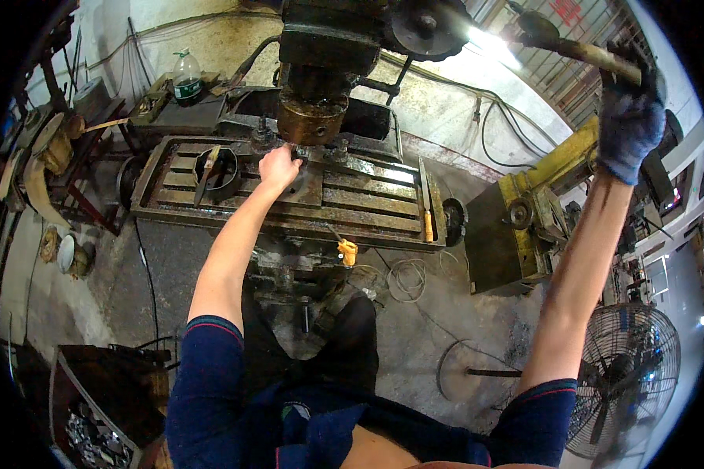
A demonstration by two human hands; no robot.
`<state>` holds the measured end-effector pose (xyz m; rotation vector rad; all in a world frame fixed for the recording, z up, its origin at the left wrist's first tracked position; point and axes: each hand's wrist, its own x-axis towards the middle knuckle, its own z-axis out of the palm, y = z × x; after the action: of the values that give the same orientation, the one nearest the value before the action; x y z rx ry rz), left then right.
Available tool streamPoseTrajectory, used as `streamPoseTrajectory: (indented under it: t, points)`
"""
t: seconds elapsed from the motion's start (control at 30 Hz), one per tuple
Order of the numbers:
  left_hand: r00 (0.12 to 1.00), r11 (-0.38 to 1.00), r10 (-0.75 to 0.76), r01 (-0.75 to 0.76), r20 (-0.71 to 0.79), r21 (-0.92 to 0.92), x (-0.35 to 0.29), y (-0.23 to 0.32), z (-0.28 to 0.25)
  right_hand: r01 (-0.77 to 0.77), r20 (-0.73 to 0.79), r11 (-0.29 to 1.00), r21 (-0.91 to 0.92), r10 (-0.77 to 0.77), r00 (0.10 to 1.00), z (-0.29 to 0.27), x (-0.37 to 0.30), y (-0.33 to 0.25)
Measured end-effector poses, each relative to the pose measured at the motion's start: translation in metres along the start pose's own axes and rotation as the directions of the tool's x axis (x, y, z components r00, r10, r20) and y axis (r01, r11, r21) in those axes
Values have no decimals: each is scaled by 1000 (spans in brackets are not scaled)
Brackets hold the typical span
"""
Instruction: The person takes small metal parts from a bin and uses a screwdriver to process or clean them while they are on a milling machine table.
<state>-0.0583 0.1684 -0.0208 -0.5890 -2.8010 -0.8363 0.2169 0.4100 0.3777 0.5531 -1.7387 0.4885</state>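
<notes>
My bare left hand is closed just under the spindle head of a milling machine. A small dark metal part shows beside its thumb; what the fingers grip is hidden. Up at the right, my right hand wears a dark blue-grey glove. It is closed around the light wooden handle of a hammer, whose dark head points up and left. Below my left hand lies the slotted machine table, with a black bowl and a brush on it.
An orange-handled file lies at the table's right end. An orange-handled tool sits at its front edge. A yellow-and-dark machine stands right, near a floor fan. A bin of metal scraps stands lower left; cables cross the floor.
</notes>
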Motion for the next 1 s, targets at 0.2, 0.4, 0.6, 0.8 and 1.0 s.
streamPoseTrajectory:
  t: [0.2, 0.4, 0.6, 0.8, 1.0]
  points:
    - [1000, 999, -19, 20, -14, 35, 0, -8, 2, -128, -89, 959, 253, 155, 984, 19, -93, -24]
    - [1000, 999, -10, 11, -15, 44, 0, -9, 2, -193, -210, 909, 370, 284, 935, 31, -135, -29]
    - [999, 999, 13, -11, -47, 38, 1, -6, 2, -206, -193, 911, 357, 288, 938, 40, -159, -37]
    - [999, 999, 34, -33, -32, 13, 1, -12, -2, -242, -194, 924, 297, 306, 932, 38, -136, -30]
    - [998, 999, 33, -35, -45, -23, 4, -16, 2, -282, -191, 953, 109, 299, 935, 34, -139, -34]
